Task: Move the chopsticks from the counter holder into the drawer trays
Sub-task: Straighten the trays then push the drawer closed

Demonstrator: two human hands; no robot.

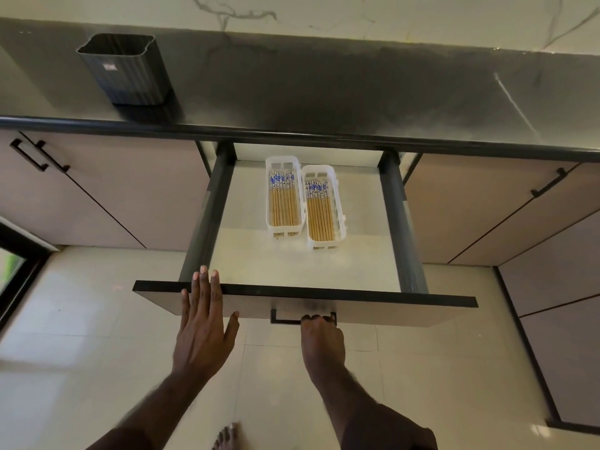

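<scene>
Well beyond both hands, chopsticks [284, 203] in trays; left hand [203, 323] flat (drawer front [389, 311]), right hand [321, 334] gripping handle [285, 320].

A dark, glossy tabletop [324, 89] runs across the top of the view, backed by a pale wall [389, 17] of marble with grey veins. Below it stand beige cabinet doors [130, 190] with slim black bar handles [548, 186], and more cabinets [558, 336] turn the corner on the right. The floor [81, 319] is of large, shiny cream tiles, and at the far left a dark-framed window [13, 264] shows green beyond.
</scene>
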